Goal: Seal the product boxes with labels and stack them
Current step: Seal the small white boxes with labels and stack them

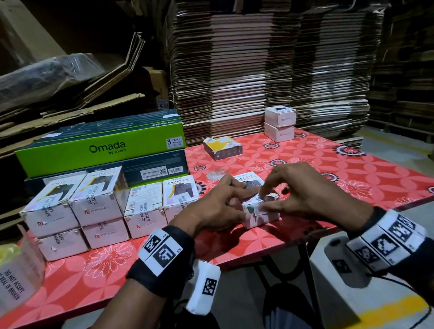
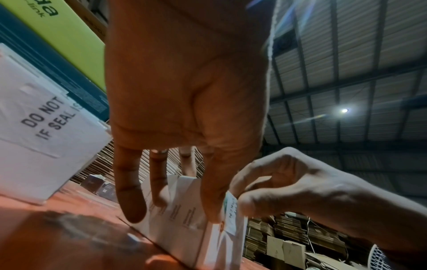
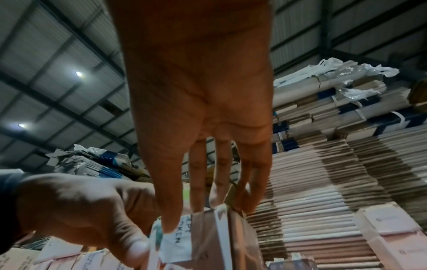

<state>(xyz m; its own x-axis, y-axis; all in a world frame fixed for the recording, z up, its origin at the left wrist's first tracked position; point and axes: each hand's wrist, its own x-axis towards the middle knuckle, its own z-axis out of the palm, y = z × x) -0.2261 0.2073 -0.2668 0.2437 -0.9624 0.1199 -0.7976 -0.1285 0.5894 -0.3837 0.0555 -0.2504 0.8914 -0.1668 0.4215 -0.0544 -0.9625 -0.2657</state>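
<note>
- Product box [image 1: 261,215]: white rectangular card, lying flat on the red floral table [image 1: 349,174] near its front edge, between both hands.
- Label [image 3: 176,243]: thin white paper printed in black, bent over the box's near end edge.
- Left hand [image 1: 215,206]: fingers curled over the box top, thumb against the label; it grips the box.
- Right hand [image 1: 302,191]: fingertips [image 3: 169,226] bent down, pressing the label.
- Sealed boxes [image 1: 97,207]: stacked two high at left, seals reading "DO NOT ACCEPT IF SEAL IS BROKEN".
- Label roll [image 1: 7,277]: glossy strip, far left.
</note>
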